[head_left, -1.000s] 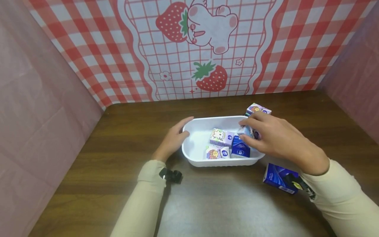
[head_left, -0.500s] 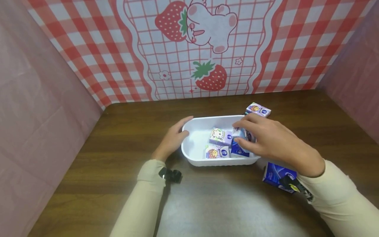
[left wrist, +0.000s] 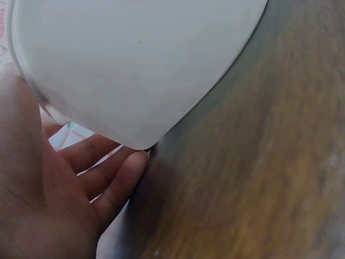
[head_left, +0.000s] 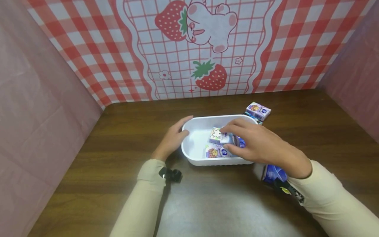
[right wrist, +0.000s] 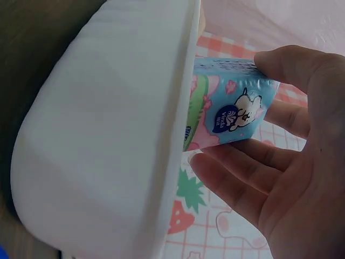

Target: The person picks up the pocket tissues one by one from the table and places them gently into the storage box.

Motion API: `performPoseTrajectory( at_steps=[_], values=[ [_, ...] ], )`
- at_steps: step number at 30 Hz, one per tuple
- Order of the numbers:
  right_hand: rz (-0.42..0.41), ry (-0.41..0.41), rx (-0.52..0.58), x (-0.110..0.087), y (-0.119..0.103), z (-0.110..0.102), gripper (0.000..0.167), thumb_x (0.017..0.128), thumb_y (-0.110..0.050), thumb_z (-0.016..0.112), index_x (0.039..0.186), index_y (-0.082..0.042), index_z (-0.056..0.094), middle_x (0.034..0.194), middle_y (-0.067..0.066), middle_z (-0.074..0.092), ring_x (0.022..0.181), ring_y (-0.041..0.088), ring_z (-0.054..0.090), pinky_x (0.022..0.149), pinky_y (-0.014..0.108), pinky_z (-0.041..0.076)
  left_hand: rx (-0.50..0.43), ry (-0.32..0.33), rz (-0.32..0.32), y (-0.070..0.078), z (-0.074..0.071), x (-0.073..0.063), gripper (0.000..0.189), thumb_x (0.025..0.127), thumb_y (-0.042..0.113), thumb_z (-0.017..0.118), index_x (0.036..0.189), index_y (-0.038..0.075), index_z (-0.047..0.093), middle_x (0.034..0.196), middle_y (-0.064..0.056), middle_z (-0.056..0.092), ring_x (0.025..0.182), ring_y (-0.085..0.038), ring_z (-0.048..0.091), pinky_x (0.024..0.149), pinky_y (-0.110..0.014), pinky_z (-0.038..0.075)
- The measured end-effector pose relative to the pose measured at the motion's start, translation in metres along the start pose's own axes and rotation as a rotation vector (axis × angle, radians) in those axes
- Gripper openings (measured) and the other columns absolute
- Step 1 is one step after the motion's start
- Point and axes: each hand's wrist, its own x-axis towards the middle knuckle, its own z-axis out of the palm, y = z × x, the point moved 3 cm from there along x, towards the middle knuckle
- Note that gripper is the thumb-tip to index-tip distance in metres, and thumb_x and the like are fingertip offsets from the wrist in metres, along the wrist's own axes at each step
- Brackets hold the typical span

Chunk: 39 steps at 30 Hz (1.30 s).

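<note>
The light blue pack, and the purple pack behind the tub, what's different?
The light blue pack has pink and green patches; the purple pack shows lilac and white. The right hand holds the light blue pack; the purple pack lies outside the tub. Both show cartoons.

The tabletop (head_left: 130,131) is viewed forward and downward from the head. The tub (head_left: 220,162) is faced close up from each wrist; the checked backdrop (head_left: 103,49) is shared by head and right-wrist views.

The left hand (left wrist: 64,197) apparently touches the white container (left wrist: 135,70) beside a blurred brown wooden surface (left wrist: 269,151).
</note>
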Motion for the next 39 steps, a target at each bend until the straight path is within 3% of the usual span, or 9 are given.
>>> performPoseTrajectory(
  at_steps=[13, 39],
  values=[
    [-0.033, 0.009, 0.027, 0.006, -0.007, 0.012, 0.05, 0.087, -0.032, 0.077, 0.132, -0.013, 0.063, 0.128, 0.003, 0.06, 0.113, 0.02, 0.061, 0.092, 0.045, 0.055, 0.005, 0.005, 0.052, 0.001, 0.002, 0.003, 0.052, 0.096, 0.014, 0.054, 0.146, 0.031, 0.052, 0.149, 0.004, 0.05, 0.136, -0.019, 0.046, 0.112, -0.047, 0.037],
    [-0.091, 0.001, 0.054, 0.018, -0.017, 0.033, 0.051, 0.088, -0.036, 0.077, 0.132, -0.014, 0.062, 0.128, 0.003, 0.059, 0.105, 0.018, 0.063, 0.09, 0.042, 0.056, 0.0, 0.003, 0.022, -0.003, 0.0, 0.002, 0.052, 0.097, 0.018, 0.054, 0.146, 0.034, 0.052, 0.149, 0.006, 0.049, 0.136, -0.02, 0.045, 0.111, -0.051, 0.036]
  ],
)
